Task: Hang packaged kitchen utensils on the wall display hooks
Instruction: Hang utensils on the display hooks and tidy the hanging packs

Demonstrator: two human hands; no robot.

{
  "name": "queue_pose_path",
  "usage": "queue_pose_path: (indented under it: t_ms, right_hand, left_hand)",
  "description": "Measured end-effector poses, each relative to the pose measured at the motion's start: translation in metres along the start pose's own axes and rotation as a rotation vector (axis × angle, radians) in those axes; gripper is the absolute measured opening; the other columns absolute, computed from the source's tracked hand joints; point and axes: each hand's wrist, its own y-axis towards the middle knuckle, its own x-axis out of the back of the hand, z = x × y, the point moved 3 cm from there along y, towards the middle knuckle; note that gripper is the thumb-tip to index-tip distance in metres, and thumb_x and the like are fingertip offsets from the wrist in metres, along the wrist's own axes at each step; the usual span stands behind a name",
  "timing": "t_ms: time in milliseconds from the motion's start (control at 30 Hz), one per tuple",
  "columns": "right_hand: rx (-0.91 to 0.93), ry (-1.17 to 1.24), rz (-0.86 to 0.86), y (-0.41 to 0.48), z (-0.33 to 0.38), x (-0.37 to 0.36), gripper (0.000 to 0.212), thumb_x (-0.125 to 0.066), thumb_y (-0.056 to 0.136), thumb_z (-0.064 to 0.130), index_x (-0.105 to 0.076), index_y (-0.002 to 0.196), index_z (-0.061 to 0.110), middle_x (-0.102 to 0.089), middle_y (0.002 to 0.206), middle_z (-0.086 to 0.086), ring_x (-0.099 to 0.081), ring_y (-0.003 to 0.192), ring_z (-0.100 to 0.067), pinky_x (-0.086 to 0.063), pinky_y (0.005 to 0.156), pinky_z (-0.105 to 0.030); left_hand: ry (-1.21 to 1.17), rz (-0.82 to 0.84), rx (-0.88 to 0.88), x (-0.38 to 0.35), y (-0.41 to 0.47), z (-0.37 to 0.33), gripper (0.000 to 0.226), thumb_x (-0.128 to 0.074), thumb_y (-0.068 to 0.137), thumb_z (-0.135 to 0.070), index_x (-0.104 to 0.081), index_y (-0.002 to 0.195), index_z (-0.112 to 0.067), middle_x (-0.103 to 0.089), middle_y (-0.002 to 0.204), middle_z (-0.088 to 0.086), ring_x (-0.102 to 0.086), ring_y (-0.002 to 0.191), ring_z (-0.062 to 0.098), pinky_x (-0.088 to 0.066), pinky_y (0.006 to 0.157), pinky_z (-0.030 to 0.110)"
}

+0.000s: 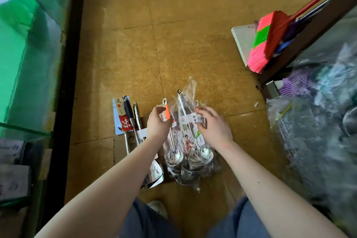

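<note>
Packaged ladles [193, 152] lay on the floor [173, 44], handles pointing away from the person, with the right hand [214, 127] nearer, its grip curled onto the pack's card, while the half-curled left hand [158, 123] met the orange-handled utensil [167, 113], hold uncertain.

Broom [258, 50] pink-green striped — ladle handle [167, 112] seemingly orange.

The person is wearing loose trousers [141, 222] in a faded blue-grey cloth, which are showing over both legs at the bottom edge. A white shoe [157, 207] with a rounded toe is peeking out at the left trouser leg. Both arms are showing bare from the left hand [158, 123] and the right hand [214, 127] back to the picture's edge, the right forearm carrying a small dark mole [258, 181].
</note>
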Motion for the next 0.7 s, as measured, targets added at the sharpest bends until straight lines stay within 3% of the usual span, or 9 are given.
queue_pose_path:
  t_ms: [167,433,700]
  right_hand:
    - [-0.027,0.054,-0.018,-0.055,0.042,0.102,0.044,-0.051,0.095,0.034,-0.043,0.137,0.028,-0.034,0.15,0.007,-0.039,0.133,-0.021,-0.039,0.107,-0.041]
    - [-0.062,0.17,-0.131,-0.151,0.1,0.287,0.043,-0.052,0.095,0.033,-0.043,0.136,0.025,-0.041,0.145,0.005,-0.055,0.115,-0.02,-0.049,0.093,-0.038]
    - [-0.101,0.234,-0.333,-0.229,0.098,0.417,0.041,-0.053,0.095,0.033,-0.044,0.134,0.026,-0.053,0.131,-0.003,-0.059,0.107,-0.024,-0.053,0.082,-0.038]
  left_hand:
    - [0.023,0.074,-0.028,0.04,-0.06,-0.095,0.044,-0.064,0.088,-0.012,-0.048,0.129,-0.013,-0.052,0.134,0.004,-0.051,0.112,0.017,-0.036,0.083,0.023]
    - [-0.026,0.106,-0.145,0.104,-0.174,-0.265,0.029,-0.062,0.089,-0.01,-0.054,0.116,-0.016,-0.057,0.114,-0.005,-0.051,0.105,0.01,-0.039,0.088,0.025]
    - [-0.026,0.2,-0.337,0.097,-0.265,-0.393,0.023,-0.061,0.088,-0.009,-0.053,0.108,-0.018,-0.06,0.109,-0.002,-0.054,0.099,0.012,-0.04,0.074,0.022]
